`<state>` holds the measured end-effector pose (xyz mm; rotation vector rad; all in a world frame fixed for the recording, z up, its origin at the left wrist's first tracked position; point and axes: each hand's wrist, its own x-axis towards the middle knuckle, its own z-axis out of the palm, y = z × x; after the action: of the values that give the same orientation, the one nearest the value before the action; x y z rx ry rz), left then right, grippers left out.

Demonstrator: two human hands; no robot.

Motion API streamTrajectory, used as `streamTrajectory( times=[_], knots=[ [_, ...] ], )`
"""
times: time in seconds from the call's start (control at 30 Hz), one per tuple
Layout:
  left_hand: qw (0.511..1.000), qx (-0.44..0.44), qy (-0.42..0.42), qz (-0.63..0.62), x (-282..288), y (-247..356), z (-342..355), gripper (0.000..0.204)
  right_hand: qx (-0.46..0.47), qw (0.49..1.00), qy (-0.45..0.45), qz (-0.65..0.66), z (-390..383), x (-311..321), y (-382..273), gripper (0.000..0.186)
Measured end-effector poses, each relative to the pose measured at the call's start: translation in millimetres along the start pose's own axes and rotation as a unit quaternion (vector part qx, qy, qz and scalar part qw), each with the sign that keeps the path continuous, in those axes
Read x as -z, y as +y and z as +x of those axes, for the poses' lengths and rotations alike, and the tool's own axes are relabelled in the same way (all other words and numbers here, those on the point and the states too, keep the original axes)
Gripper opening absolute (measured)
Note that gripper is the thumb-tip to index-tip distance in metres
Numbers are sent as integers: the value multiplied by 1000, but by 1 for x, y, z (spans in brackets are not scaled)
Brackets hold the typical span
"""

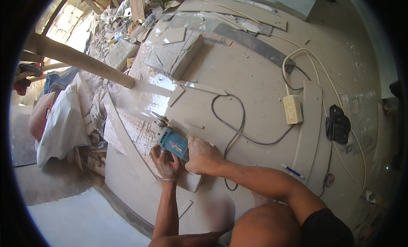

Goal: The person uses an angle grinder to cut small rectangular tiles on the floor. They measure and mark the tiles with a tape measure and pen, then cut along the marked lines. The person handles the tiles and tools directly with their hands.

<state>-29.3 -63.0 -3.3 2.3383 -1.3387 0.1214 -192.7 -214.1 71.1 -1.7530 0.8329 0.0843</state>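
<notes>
A blue angle grinder [173, 145] lies tilted at the middle of the view, its metal head and disc [160, 119] pointing away and to the left. My right hand [202, 155] is wrapped round the rear of its body. My left hand [165, 162], with a bracelet at the wrist, has bent fingers and thumb against the near left side of the grinder; the contact is partly hidden. Under and beside the tool is a dusty, scored slab [135, 130], with a long pale strip [129, 140] lying across it. The grinder's dark cable [242, 115] loops away to the right.
A cream extension socket [292, 109] joins the cables at right. Near it lie a black bundle [338, 124], a blue pen [293, 171] and long boards [307, 132]. A grey wrapped block [176, 53], rubble and a round post [85, 59] stand beyond; a white sack [63, 125] is at left.
</notes>
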Motion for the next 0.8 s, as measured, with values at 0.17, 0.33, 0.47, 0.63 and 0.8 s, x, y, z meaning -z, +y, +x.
streamTrajectory(
  times=[0.17, 0.33, 0.47, 0.63, 0.8],
  knots=[
    [999, 27, -24, 7, 3, 4, 0, 32, 22, 1000, 20, -9, -4, -3, 7, 53],
    [1000, -12, 0, -1, -4, 2, 6, 58, 11, 1000, -4, -12, -16, 2, 22, 52],
    [1000, -14, -12, 0, -7, -2, 7, 77, 8, 999, 4, -37, -32, 10, 25, 52],
    [1000, -19, -6, -3, -8, -4, 6, 75, -22, 999, -25, -29, -44, 15, 26, 59],
    [1000, -22, 4, -3, -10, -7, 7, 83, -19, 999, -10, -33, -46, 14, 27, 58]
  ],
)
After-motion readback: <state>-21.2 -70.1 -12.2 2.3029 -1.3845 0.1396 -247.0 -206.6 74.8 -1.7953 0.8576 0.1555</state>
